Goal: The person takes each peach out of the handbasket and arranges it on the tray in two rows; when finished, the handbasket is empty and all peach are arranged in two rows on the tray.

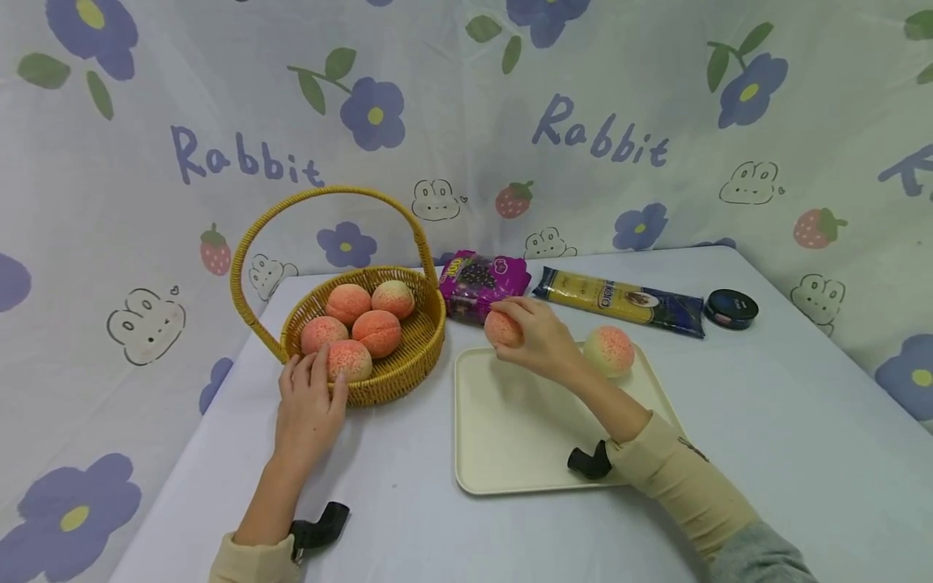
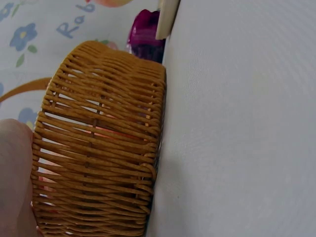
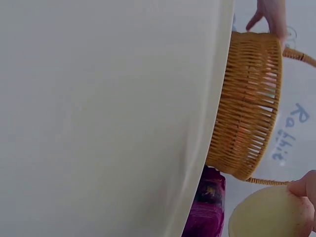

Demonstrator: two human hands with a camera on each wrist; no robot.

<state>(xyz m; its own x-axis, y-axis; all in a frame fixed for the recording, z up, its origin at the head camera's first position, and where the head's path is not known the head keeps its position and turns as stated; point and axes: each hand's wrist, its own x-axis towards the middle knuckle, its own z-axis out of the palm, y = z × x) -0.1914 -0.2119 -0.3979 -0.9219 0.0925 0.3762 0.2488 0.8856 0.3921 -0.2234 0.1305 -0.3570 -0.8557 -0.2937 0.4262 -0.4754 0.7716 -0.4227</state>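
My right hand (image 1: 538, 336) grips a pink-and-cream peach (image 1: 503, 329) above the back left part of a cream tray (image 1: 503, 429). In the right wrist view that peach (image 3: 269, 215) shows its pale side, with fingertips at its edge. A second peach (image 1: 609, 351) sits at the tray's back right. My left hand (image 1: 309, 409) rests at the near left rim of a handled wicker basket (image 1: 408, 368), its fingers fairly straight beside the front peach (image 1: 350, 359). Several peaches lie inside the basket. The left wrist view shows the woven basket wall (image 2: 98, 148) close up.
Behind the tray, a purple snack bag (image 1: 481, 283) stands right of the basket. A long yellow-and-blue packet (image 1: 619, 301) and a round dark tin (image 1: 731, 309) lie at the back right of the white table (image 1: 408, 518). A printed cloth (image 1: 452, 97) hangs behind.
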